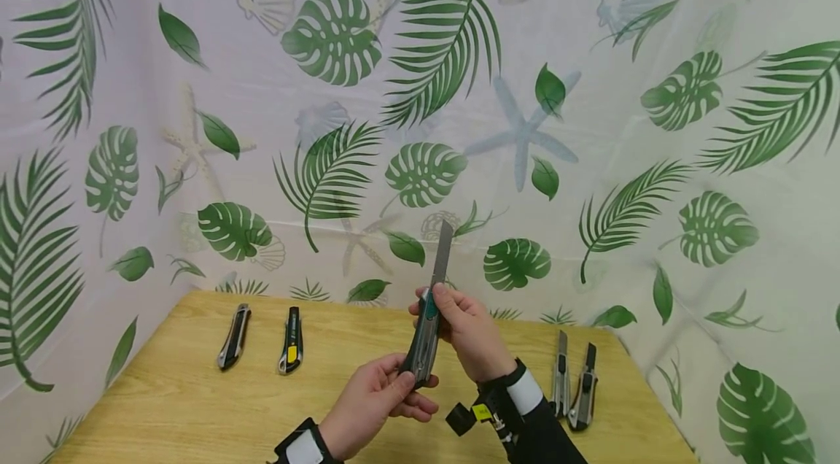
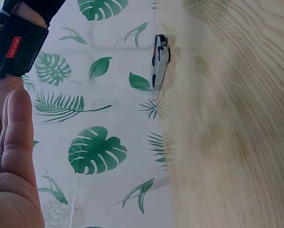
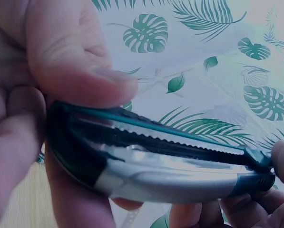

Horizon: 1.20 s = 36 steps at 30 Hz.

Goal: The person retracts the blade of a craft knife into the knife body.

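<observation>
Both hands hold a snap-off utility knife (image 1: 424, 338) above the table, its long blade (image 1: 442, 252) extended and pointing up. My left hand (image 1: 370, 395) grips the butt of the handle between thumb and fingers. Higher up, my right hand (image 1: 475, 333) pinches the handle near the slider, with the thumb on top. In the right wrist view the toothed slider track along the handle (image 3: 180, 183) shows between the left thumb (image 3: 84, 76) and the right fingertips at the right edge; the blade is outside that view.
Two utility knives lie on the wooden table (image 1: 164, 398) at the left, one dark with black grip (image 1: 234, 336), one with a yellow patch (image 1: 291, 340). At the right lie two more, a slim silver knife (image 1: 561, 375) and a wider one (image 1: 584, 387). A leaf-patterned curtain (image 1: 420, 157) stands behind.
</observation>
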{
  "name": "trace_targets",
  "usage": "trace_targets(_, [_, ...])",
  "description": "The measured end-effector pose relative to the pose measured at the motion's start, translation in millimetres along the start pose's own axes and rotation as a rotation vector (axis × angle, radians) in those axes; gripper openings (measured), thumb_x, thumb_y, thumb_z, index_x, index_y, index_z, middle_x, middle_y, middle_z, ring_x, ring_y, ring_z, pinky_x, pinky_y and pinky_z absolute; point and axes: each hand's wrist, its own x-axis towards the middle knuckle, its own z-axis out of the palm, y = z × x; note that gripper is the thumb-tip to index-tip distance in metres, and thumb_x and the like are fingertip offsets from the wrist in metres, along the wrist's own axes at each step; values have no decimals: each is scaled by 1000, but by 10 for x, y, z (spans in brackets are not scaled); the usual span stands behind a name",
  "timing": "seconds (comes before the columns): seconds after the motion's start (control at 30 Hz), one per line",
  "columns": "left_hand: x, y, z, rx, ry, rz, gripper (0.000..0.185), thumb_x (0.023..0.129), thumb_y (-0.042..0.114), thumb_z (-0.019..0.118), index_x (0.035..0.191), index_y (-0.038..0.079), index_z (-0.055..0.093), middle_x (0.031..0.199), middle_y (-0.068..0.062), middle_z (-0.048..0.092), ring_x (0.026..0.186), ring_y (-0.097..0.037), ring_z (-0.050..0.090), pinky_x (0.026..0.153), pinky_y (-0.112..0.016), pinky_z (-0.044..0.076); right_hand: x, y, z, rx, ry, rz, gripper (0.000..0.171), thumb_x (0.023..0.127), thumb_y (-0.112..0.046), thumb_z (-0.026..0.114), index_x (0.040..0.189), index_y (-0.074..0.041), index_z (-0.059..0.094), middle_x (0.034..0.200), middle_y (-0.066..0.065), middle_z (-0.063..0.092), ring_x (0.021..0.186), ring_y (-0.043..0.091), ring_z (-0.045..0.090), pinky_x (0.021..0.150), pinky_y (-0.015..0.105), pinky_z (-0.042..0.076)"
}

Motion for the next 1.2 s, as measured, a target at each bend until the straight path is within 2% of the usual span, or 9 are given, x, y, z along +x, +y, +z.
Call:
trace_targets(0.1, [-6, -4, 10, 7, 14, 3, 36, 108, 15, 50, 138, -6, 50, 124, -20, 67, 98, -28, 73, 86, -40, 58, -14, -2, 16, 8, -8, 2, 54, 106, -44, 51, 130, 4, 60, 107, 9, 71, 102, 27, 68, 94, 39, 52])
trace_targets(0.33, [-12, 5, 24, 28, 69, 20, 35, 108, 10, 50, 139, -7, 50, 123, -20, 68, 98, -28, 73, 85, -39, 58, -34, 15, 70, 56, -3, 23, 53, 104, -47, 53, 126, 1, 64, 106, 10, 72, 110, 34, 65, 94, 41, 51])
trace_targets(0.67, [-20, 30, 62, 13, 75, 32, 36, 107, 8, 50, 140, -8, 50, 123, -21, 68, 99, -30, 73, 85, -40, 58, -52, -38, 83, 48, -23, 26, 50, 105, -46, 53, 126, -2, 64, 106, 7, 72, 102, 26, 68, 94, 42, 49])
trace_targets(0.93, [-7, 35, 91, -5, 101, 28, 37, 107, 8, 50, 141, -6, 50, 123, -20, 68, 100, -31, 73, 86, -40, 58, -61, -63, 95, 53, -25, 35, 49, 105, -44, 54, 130, -2, 61, 108, 8, 72, 104, 30, 66, 94, 43, 48])
trace_targets(1.2, [-9, 34, 89, -1, 86, 37, 39, 107, 10, 51, 142, -7, 49, 123, -20, 68, 101, -31, 73, 86, -40, 58, -71, -19, 104, 74, -23, 48, 47, 106, -38, 54, 138, -3, 55, 113, 6, 69, 107, 34, 61, 92, 43, 45])
